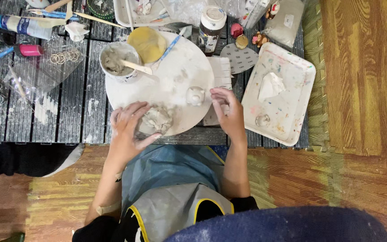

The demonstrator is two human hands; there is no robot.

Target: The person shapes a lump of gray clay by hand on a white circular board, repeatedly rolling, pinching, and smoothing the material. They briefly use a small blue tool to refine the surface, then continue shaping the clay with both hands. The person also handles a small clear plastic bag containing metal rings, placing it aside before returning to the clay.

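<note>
Clay work at round board: lump under left hand

Hands are both at the near edge of the round board (175, 76). Left hand (128, 132) cups a grey clay lump (156, 118); fingers curl around its left side and the thumb lies along its near edge, so the hand is closed loosely about the lump rather than flat on it. Right hand (228, 112) rests at the board's right edge, fingers bent together, tips just beside a small pale clay figure (195, 95); whether they touch it cannot be told.

Step in hand, as judged: kneading or pulling a portion from the lump, with the figure standing by. A next move would call for a steady pinch on the lump while the board stays put, and care not to knock the figure.

Containers:
- Cup (119, 60), on the board's far left, holds grey slurry and a wooden stick (135, 67).
- Tray (278, 92), right of the board, paint-stained, holds a crumpled tissue (270, 86) and a small clear item near its lower edge.
- Jar (211, 27), white-lidded, stands beyond the board; contents not visible.
- Yellow sponge (147, 43) lies beside the cup.
</note>
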